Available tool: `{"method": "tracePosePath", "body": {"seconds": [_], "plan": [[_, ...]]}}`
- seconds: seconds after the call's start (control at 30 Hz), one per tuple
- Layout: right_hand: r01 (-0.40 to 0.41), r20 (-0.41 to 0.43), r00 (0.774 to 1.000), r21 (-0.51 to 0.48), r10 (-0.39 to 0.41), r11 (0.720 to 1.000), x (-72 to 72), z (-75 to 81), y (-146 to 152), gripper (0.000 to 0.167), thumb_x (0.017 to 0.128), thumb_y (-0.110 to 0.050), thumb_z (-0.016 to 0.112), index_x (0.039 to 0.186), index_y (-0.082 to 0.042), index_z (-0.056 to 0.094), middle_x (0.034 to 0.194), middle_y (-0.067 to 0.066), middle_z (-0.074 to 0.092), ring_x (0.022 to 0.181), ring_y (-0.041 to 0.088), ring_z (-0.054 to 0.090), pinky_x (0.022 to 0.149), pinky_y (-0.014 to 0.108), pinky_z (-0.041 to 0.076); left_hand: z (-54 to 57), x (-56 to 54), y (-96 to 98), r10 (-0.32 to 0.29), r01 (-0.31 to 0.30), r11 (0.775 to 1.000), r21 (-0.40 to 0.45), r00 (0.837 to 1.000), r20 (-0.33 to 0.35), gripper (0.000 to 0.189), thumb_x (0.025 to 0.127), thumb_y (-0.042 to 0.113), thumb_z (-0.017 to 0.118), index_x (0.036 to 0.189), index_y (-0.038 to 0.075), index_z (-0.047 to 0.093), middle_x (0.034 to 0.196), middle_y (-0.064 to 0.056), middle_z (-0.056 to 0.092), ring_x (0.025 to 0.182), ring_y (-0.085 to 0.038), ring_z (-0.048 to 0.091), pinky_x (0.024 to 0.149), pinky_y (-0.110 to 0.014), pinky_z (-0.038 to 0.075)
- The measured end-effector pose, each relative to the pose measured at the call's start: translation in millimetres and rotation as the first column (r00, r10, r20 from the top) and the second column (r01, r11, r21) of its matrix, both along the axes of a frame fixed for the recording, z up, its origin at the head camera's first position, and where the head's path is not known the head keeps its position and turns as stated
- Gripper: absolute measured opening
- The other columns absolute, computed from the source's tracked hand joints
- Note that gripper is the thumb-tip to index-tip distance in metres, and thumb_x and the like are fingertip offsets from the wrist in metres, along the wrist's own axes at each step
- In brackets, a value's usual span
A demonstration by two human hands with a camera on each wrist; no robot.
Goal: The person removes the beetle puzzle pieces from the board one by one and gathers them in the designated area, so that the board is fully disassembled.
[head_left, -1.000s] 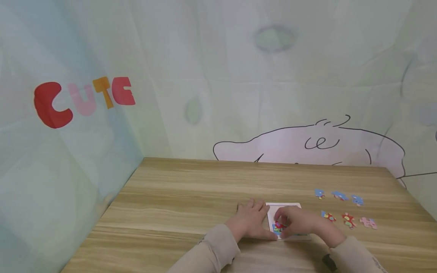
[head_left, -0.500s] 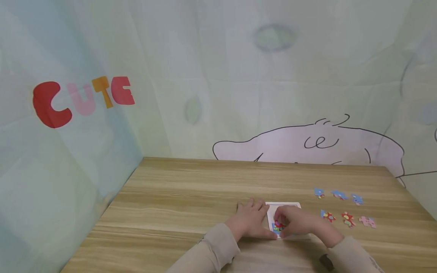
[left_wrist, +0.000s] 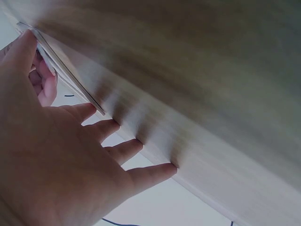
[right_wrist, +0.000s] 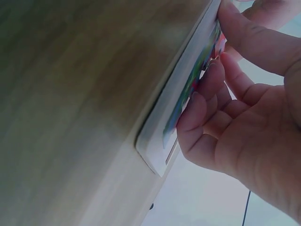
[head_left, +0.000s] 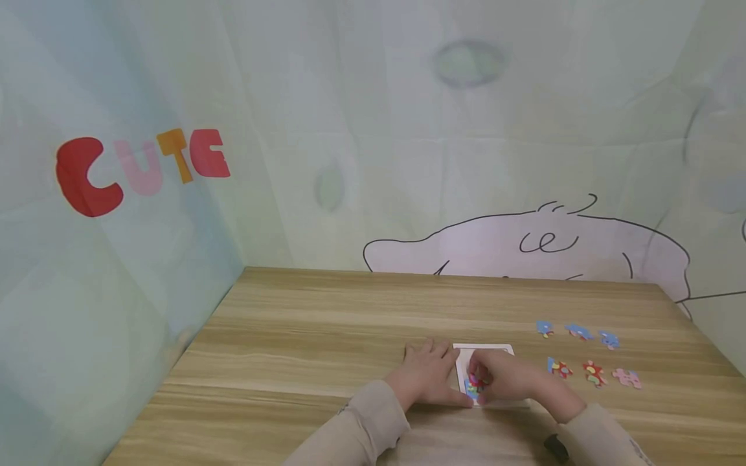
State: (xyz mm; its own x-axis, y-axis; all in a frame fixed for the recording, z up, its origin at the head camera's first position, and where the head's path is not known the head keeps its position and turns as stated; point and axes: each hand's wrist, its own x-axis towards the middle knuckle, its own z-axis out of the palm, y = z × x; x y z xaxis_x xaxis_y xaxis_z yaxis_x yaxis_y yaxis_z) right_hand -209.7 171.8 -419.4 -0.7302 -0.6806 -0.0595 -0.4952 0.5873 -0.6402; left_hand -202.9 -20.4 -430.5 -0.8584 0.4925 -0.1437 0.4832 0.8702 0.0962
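Note:
A small white-rimmed puzzle tray (head_left: 482, 346) lies on the table in the head view. My left hand (head_left: 422, 378) rests at its left side, fingers spread on the tabletop, the thumb at the tray's near left corner. Over the tray, my right hand (head_left: 508, 377) bends its fingers and pinches a red, blue and green puzzle piece (head_left: 473, 383) close to the tray's lower left. That hand covers much of the tray. Seen from the right wrist, the colourful print on the tray (right_wrist: 153, 148) shows under the curled fingers (right_wrist: 193, 113).
Several loose puzzle pieces lie in two rows to the right: blue ones behind, such as the middle one (head_left: 579, 332), and in front a red one (head_left: 594, 373) and a pink one (head_left: 627, 378). Printed cloth (head_left: 326, 129) hangs behind the wooden table (head_left: 303, 323).
The puzzle piece at my right fingertips has turned slightly, showing its blue part differently. My left hand has stayed in place, and the loose pieces lie as before.

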Motion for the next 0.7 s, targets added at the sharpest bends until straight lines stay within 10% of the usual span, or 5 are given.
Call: {"method": "tracePosePath", "body": {"seconds": [0.7], "plan": [[-0.029,-0.021,0.999,0.006,0.029,1.0,-0.2,-3.0,1.3,0.033,0.073,-0.003,0.078,0.099,-0.002,0.059,0.076,-0.005,0.051,0.07,0.005,0.046,0.065,0.023,0.042,1.3,0.5,-0.3,0.002,-0.002,1.0,-0.014,1.0,0.024,0.093,0.077,0.077,0.055,0.149,0.021,0.038,0.154,0.001,0.033,0.142,-0.033,0.029,0.104,-0.065,0.029]]}}
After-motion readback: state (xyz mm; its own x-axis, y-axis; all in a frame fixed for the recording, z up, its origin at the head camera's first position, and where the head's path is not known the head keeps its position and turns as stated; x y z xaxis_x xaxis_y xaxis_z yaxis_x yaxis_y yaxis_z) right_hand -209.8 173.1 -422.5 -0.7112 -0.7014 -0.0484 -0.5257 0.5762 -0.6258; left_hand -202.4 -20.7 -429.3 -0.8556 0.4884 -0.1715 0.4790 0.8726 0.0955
